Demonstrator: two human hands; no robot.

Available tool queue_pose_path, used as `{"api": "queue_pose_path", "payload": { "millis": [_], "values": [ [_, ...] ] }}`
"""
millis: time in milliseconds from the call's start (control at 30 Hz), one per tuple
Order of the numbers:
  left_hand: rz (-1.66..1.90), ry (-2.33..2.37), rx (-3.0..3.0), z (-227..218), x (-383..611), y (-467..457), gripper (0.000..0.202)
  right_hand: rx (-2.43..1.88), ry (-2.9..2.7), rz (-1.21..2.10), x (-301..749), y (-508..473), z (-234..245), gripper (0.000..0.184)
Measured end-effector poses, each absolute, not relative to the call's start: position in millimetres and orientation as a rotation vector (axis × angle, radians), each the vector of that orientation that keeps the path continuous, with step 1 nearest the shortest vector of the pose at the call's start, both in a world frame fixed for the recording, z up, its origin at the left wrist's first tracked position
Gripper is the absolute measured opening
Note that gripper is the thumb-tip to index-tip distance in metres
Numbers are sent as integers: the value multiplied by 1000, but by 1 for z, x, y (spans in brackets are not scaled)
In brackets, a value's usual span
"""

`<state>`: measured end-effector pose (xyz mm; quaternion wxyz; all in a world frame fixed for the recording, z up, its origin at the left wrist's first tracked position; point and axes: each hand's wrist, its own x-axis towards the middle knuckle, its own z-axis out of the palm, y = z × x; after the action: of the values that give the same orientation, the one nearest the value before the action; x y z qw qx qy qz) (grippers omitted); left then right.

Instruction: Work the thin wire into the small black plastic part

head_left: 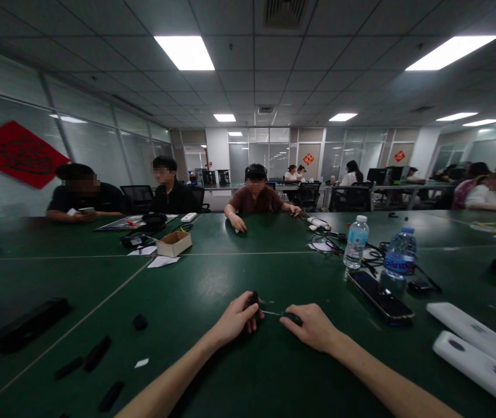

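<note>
Left hand: left hand, low and well to the left of the black glossy smartphone, is closed, pinching a small black plastic part between thumb and fingertips.
Right hand: right hand, nearer the smartphone on its left, is curled around the dark handle of a thin metal-shafted screwdriver.
Screwdriver: lies nearly level, its shaft pointing away from the smartphone toward the small black plastic part; whether the tip touches it cannot be told.
Table: dark green tabletop carries the smartphone, which lies flat, screen up.
Bottles: clear plastic water bottle with a white cap stands beyond the smartphone, to the left; clear water bottle with a blue label stands just behind the smartphone.
Cases: two long white rounded plastic cases lie right of the smartphone, side by side.
Loose pieces: several small black oblong pieces lie far left of the smartphone.
Box: small open cardboard box sits far left of the smartphone and beyond it.
People: person in a brown shirt sits across the table, well beyond the smartphone, hands on the tabletop.
</note>
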<state>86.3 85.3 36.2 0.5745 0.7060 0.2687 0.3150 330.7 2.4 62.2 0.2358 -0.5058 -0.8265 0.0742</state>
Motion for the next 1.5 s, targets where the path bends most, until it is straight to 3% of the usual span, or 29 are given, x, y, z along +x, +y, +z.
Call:
{"api": "queue_pose_path", "payload": {
  "millis": [433, 667, 900, 1500],
  "values": [
    [732, 671, 1654, 30, 88, 90, 34, -1435, -2217, 126, 329, 4, 59, 38],
    [681, 663, 1679, 35, 87, 85, 36, -1533, -2003, 265, 333, 9, 58, 42],
    [750, 646, 1588, 37, 87, 86, 33, -1433, -2233, 263, 329, 2, 63, 40],
    [746, 656, 1665, 32, 88, 88, 37, -1494, -2217, 185, 327, 3, 62, 38]
  ]
}}
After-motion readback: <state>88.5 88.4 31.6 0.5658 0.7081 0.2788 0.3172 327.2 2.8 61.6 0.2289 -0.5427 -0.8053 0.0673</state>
